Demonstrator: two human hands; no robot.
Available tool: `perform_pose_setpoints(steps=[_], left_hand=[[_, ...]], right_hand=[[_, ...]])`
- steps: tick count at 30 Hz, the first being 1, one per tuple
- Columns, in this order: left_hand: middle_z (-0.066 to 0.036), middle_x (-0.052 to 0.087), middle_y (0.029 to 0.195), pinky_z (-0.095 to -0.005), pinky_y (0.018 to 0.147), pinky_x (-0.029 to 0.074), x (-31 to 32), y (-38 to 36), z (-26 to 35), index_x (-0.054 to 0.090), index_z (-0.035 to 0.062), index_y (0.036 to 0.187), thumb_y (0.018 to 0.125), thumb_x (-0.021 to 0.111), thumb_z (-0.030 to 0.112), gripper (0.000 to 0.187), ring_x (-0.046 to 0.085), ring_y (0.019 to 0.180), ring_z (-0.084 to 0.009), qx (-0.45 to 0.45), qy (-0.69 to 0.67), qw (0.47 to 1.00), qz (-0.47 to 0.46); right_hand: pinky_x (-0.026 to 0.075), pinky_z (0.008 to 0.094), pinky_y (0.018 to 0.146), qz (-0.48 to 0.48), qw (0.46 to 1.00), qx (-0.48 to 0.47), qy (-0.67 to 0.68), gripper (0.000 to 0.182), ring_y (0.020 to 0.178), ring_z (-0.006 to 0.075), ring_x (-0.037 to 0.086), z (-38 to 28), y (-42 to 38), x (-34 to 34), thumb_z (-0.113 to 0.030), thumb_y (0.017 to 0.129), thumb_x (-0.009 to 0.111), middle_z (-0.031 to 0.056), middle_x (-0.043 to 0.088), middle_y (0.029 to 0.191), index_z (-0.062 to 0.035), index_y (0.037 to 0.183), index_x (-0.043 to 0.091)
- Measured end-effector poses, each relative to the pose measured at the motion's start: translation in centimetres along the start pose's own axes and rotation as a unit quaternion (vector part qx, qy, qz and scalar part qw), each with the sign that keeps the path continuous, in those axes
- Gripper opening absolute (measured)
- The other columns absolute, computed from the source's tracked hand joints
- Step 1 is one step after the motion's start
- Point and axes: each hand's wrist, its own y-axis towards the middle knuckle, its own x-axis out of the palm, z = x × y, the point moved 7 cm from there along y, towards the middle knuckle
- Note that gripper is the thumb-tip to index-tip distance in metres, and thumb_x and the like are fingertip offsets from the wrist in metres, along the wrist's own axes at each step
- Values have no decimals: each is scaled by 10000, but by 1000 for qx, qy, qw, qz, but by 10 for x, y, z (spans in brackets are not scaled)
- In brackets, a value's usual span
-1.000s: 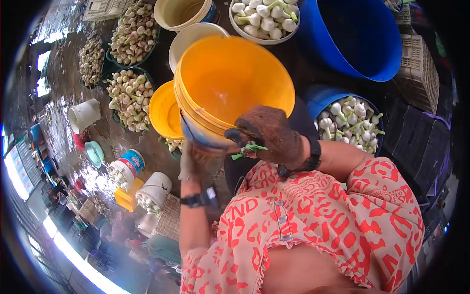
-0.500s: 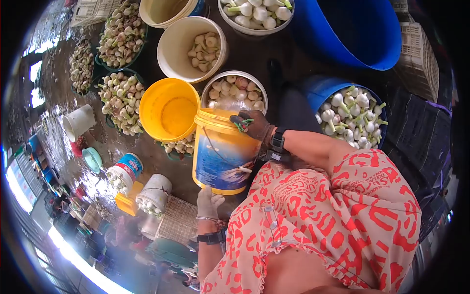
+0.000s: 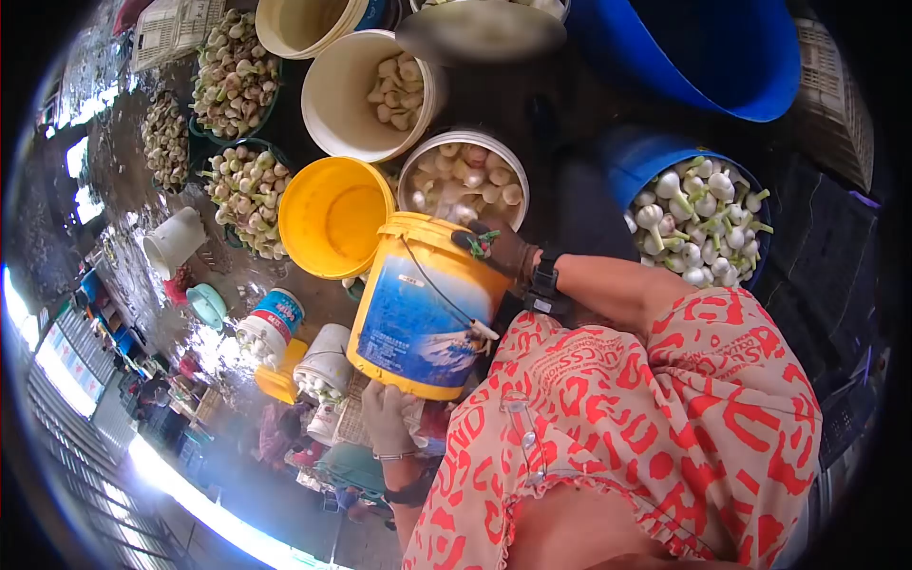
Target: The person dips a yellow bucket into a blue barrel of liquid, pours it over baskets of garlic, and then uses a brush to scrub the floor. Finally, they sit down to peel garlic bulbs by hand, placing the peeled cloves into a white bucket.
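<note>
A yellow bucket (image 3: 418, 313) with a blue printed label is tilted, its mouth towards a white bucket (image 3: 518, 161) of garlic bulbs (image 3: 465, 180) in water. My right hand (image 3: 503, 251), in a dark glove with green and red bits on it, grips the rim. Its thumb and fingers are closed there. My left hand (image 3: 388, 420), in a pale glove, holds the bottom edge with its fingers curled against the base. The wire handle hangs across the bucket's side. What is inside the tilted bucket is hidden from me.
Beside it stands an upright yellow bucket (image 3: 337, 218); a white bucket (image 3: 328, 104) holding some bulbs is behind. Blue barrels (image 3: 627, 176) stand to the right, one full of garlic. Baskets of garlic (image 3: 249, 190) sit on the wet floor at left. A blurred patch covers a bucket at the top.
The yellow bucket's base has swung left. My left hand's fingers have closed on its bottom edge. The pale splash at its mouth is less visible, and the view has shifted slightly.
</note>
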Motion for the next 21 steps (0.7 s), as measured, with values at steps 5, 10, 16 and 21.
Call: perform_pose_setpoints(steps=[5, 10, 16, 21], left_hand=[[-47, 537, 704, -192, 444, 431, -36, 1, 14, 544, -22, 981, 880, 558, 210, 253, 515, 479, -91, 98, 81, 985, 116], [-34, 527, 774, -196, 458, 391, -39, 3, 24, 544, -15, 962, 875, 549, 201, 233, 468, 546, -77, 113, 27, 974, 194], [-41, 540, 858, -238, 559, 399, -19, 14, 95, 550, -34, 1012, 872, 517, 159, 241, 483, 684, -105, 245, 71, 947, 195], [-86, 525, 1047, -309, 775, 442, 124, -15, 285, 495, -63, 1080, 944, 472, 229, 323, 519, 891, -162, 599, 264, 747, 117]], right_hand=[[415, 268, 607, -106, 986, 84, 93, 304, 686, 98, 500, -17, -17, 25, -322, 866, 615, 4, 616, 800, -33, 957, 630], [444, 286, 628, -165, 981, -95, -23, 257, 714, 83, 515, -67, -10, 28, -273, 878, 613, 28, 635, 826, -21, 927, 618], [457, 266, 702, -136, 962, -77, 224, 286, 831, 63, 527, -147, -17, -20, -251, 891, 597, 46, 644, 943, 1, 1026, 611], [447, 219, 740, 18, 951, -108, 288, 178, 888, 46, 524, -225, -13, -162, -125, 868, 620, 10, 624, 967, -23, 1015, 621]])
